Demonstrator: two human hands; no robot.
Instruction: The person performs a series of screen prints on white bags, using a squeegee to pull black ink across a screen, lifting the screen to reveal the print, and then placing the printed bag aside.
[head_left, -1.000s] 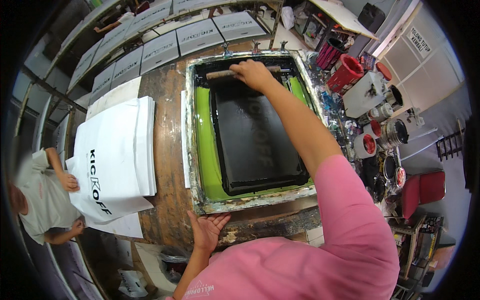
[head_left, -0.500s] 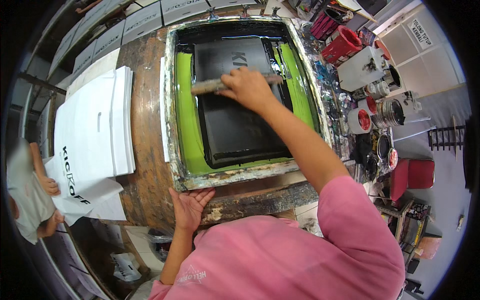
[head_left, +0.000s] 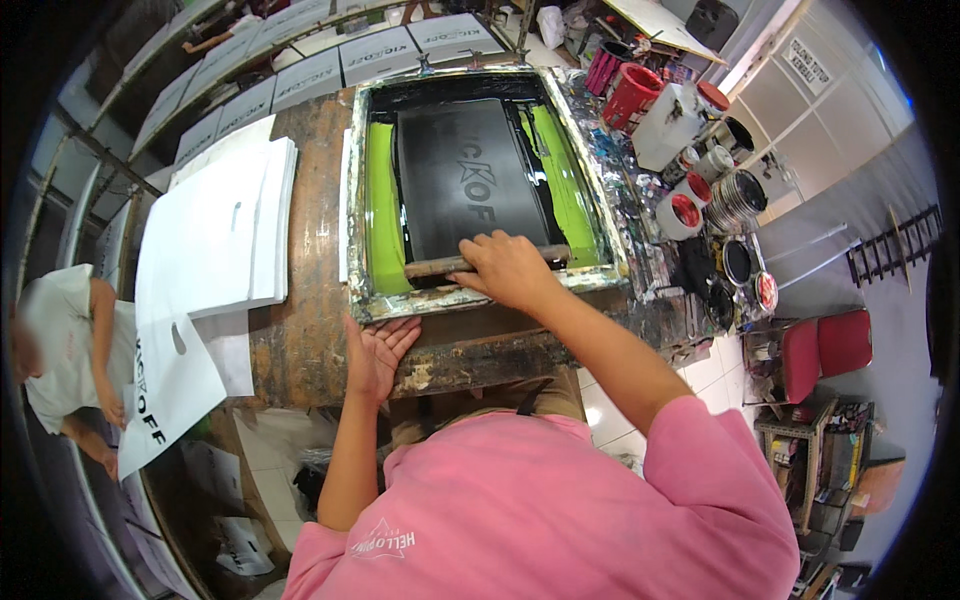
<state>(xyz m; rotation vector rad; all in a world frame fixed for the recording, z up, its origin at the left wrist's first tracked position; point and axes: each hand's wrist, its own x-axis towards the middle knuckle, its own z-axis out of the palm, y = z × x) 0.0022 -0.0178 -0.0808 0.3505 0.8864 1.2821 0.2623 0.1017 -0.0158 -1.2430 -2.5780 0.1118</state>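
A framed printing screen (head_left: 358, 190) with green mesh and a black inked centre lies flat on a worn wooden table (head_left: 300, 340). My right hand (head_left: 508, 270) grips a wooden-handled squeegee (head_left: 432, 267) lying across the screen's near end. My left hand (head_left: 375, 352) rests flat, fingers apart, on the table edge just below the frame's near left corner. White letters show in the black ink above the squeegee.
A stack of white printed bags (head_left: 215, 225) lies left of the screen. Red and white ink tubs (head_left: 683, 215) and tins crowd the right side. Printed white sheets (head_left: 380, 55) line a shelf beyond. Another person (head_left: 60, 340) stands at far left. A red stool (head_left: 825, 350) sits right.
My right hand has pulled the squeegee from the far end of the screen down to its near end. The left hand has stayed at the table edge.
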